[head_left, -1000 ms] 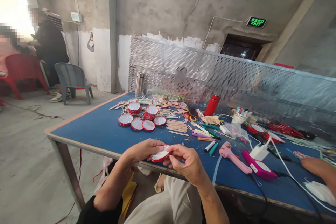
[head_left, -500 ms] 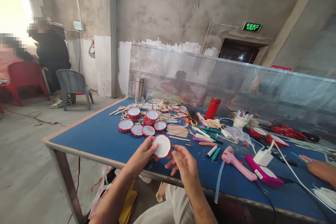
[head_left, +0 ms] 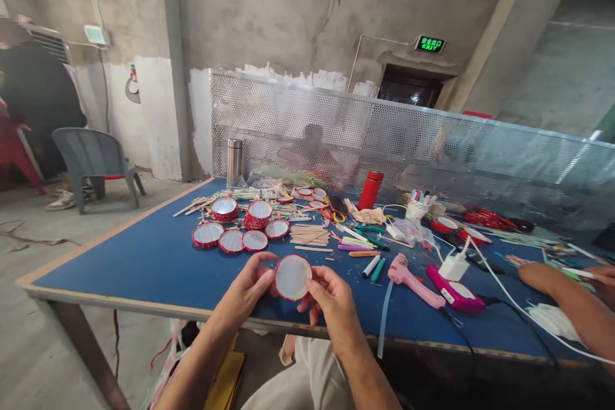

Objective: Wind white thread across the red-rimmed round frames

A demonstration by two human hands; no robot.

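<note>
Both hands, left hand and right hand, pinch a round red-rimmed white disc in their fingers above the blue table.

Readable text: one lit sign.
You have a green exit sign on the concrete wall, just above the dark doorway and behind the perforated metal screen. Its lower row reads "EXIT" in bright green capitals on a dark panel. The upper row carries smaller green characters, too fine to make out from your head view. Any print on the red flask, the steel flask and the pink glue gun on the blue table is too small to read.
</note>
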